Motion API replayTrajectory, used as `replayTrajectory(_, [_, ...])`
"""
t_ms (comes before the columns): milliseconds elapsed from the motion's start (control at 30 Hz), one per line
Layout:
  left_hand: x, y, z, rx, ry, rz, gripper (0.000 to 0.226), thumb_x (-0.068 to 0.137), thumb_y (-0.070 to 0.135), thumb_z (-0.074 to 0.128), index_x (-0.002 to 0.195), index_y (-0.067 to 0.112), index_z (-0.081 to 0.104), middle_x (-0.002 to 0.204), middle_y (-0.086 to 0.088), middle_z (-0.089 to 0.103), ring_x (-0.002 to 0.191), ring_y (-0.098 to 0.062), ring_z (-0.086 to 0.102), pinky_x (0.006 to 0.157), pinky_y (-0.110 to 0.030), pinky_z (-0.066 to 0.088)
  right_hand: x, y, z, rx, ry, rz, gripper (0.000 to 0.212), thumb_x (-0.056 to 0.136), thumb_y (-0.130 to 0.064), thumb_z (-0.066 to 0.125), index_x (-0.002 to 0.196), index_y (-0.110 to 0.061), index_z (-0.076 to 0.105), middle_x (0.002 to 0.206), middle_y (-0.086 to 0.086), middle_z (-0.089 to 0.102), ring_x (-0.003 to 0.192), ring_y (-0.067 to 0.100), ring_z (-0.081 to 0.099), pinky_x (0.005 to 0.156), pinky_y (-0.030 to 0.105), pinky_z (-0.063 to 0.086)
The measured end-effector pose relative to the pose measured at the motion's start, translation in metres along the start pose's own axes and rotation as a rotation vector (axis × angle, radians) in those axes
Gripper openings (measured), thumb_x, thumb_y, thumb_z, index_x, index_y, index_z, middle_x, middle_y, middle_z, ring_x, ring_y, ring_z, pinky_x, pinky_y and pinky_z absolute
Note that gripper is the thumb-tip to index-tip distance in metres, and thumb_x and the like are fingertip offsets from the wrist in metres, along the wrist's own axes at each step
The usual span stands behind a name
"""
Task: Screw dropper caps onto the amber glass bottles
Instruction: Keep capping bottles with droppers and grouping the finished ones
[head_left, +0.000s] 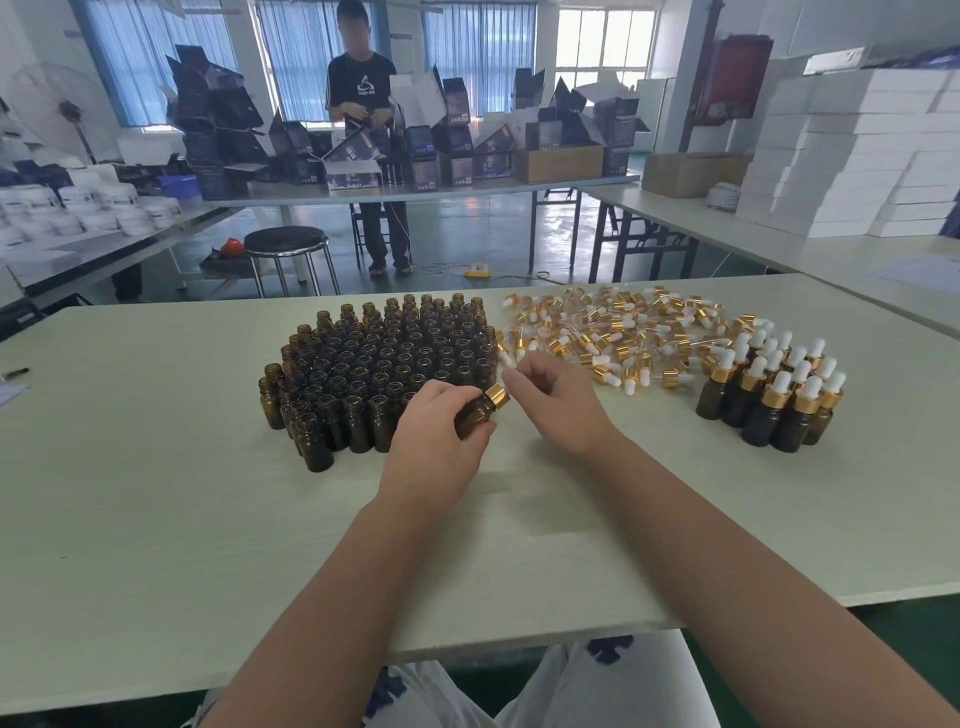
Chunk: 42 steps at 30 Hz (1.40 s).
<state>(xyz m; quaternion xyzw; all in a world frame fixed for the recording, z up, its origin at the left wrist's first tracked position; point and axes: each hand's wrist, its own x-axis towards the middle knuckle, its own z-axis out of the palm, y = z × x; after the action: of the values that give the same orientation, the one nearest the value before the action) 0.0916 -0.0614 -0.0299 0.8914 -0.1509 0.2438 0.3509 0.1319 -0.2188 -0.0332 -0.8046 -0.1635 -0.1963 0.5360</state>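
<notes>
Near the tabletop's (208, 493) centre, in front of the uncapped bottles (384, 358), the left hand (436, 434) gripped a tilted amber bottle (472, 417); the right hand (556, 401), curled, pinched its gold dropper cap (497, 396).

No lettering is legible: the white emblem (367, 86) on the black T-shirt (347, 70) and print on dark cartons (460, 167) beside it are too small.
</notes>
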Motion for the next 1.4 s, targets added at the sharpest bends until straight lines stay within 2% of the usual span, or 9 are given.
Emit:
replayTrajectory(100, [-0.0001, 0.0003, 0.0004, -0.001, 0.003, 0.004, 0.032, 0.084, 0.019, 0.070, 0.116, 0.016, 0.066, 0.095, 0.010, 0.049, 0.089, -0.006, 0.047, 0.076, -0.013, 0.029, -0.0007, 0.0004, 0.0005, 0.009, -0.005, -0.013, 0.025, 0.092, -0.017, 0.058, 0.069, -0.008, 0.056, 0.056, -0.005, 0.040, 0.052, 0.004, 0.033, 0.050, 0.016, 0.029])
replayTrajectory(267, [-0.0004, 0.0006, 0.0001, -0.020, 0.007, 0.027, 0.030, 0.082, 0.016, 0.071, 0.112, 0.014, 0.068, 0.095, 0.007, 0.051, 0.088, -0.010, 0.051, 0.075, -0.012, 0.031, -0.0003, 0.0005, 0.0004, 0.000, 0.016, -0.032, 0.036, 0.093, -0.016, 0.059, 0.063, 0.001, 0.048, 0.054, -0.010, 0.036, 0.053, 0.003, 0.032, 0.052, 0.017, 0.028])
replayTrajectory(600, [-0.0004, 0.0007, 0.0005, -0.004, -0.003, 0.032, 0.031, 0.082, 0.016, 0.072, 0.112, 0.012, 0.068, 0.095, 0.009, 0.049, 0.093, -0.014, 0.053, 0.079, -0.018, 0.033, -0.0015, -0.0026, -0.0001, -0.023, -0.031, -0.005, 0.054, 0.096, -0.038, 0.053, 0.050, -0.016, 0.033, 0.043, -0.011, 0.023, 0.042, 0.006, 0.023, 0.045, 0.014, 0.021])
replayTrajectory(733, [-0.0007, 0.0008, 0.0006, -0.009, -0.004, 0.035, 0.030, 0.082, 0.016, 0.072, 0.111, 0.013, 0.068, 0.095, 0.009, 0.049, 0.091, -0.013, 0.052, 0.080, -0.020, 0.035, -0.0017, -0.0050, 0.0011, -0.008, -0.024, 0.030, 0.059, 0.097, -0.044, 0.049, 0.045, -0.024, 0.029, 0.041, -0.011, 0.025, 0.041, 0.006, 0.023, 0.048, 0.024, 0.027])
replayTrajectory(800, [-0.0008, 0.0005, 0.0008, -0.009, 0.000, 0.036, 0.030, 0.082, 0.016, 0.073, 0.111, 0.013, 0.068, 0.094, 0.009, 0.049, 0.090, -0.012, 0.052, 0.078, -0.019, 0.035, -0.0015, -0.0042, 0.0005, 0.014, -0.033, 0.031, 0.056, 0.098, -0.038, 0.049, 0.046, -0.025, 0.031, 0.043, -0.012, 0.026, 0.042, 0.006, 0.024, 0.048, 0.026, 0.026])
replayTrajectory(1000, [-0.0007, -0.0006, 0.0012, -0.014, 0.006, 0.040, 0.027, 0.082, 0.017, 0.072, 0.109, 0.015, 0.068, 0.092, 0.010, 0.048, 0.087, -0.009, 0.050, 0.074, -0.015, 0.033, -0.0013, -0.0012, -0.0008, 0.033, -0.050, -0.001, 0.050, 0.091, -0.011, 0.054, 0.046, -0.025, 0.038, 0.046, -0.006, 0.032, 0.045, 0.003, 0.028, 0.045, 0.018, 0.025])
replayTrajectory(1167, [-0.0003, -0.0009, 0.0010, -0.016, 0.010, 0.040, 0.027, 0.082, 0.016, 0.072, 0.109, 0.015, 0.068, 0.092, 0.010, 0.048, 0.086, -0.008, 0.048, 0.072, -0.005, 0.033, -0.0023, -0.0023, 0.0003, 0.018, -0.059, 0.008, 0.057, 0.097, -0.025, 0.053, 0.044, -0.025, 0.032, 0.041, -0.012, 0.026, 0.040, 0.004, 0.023, 0.043, 0.013, 0.021])
replayTrajectory(1267, [-0.0001, -0.0005, 0.0002, -0.013, 0.013, 0.046, 0.027, 0.082, 0.015, 0.072, 0.109, 0.013, 0.068, 0.093, 0.009, 0.049, 0.086, -0.008, 0.048, 0.072, -0.008, 0.031, -0.0030, -0.0033, 0.0005, 0.013, -0.047, 0.009, 0.059, 0.097, -0.033, 0.052, 0.043, -0.023, 0.030, 0.040, -0.012, 0.023, 0.039, 0.005, 0.021, 0.042, 0.011, 0.020])
replayTrajectory(1400, [-0.0006, -0.0001, -0.0001, -0.012, 0.010, 0.047, 0.027, 0.083, 0.016, 0.072, 0.110, 0.014, 0.068, 0.093, 0.009, 0.049, 0.087, -0.008, 0.048, 0.073, -0.007, 0.033, -0.0030, -0.0050, 0.0010, 0.012, -0.035, 0.033, 0.061, 0.096, -0.045, 0.050, 0.045, -0.018, 0.030, 0.041, -0.011, 0.024, 0.040, 0.007, 0.021, 0.046, 0.014, 0.030])
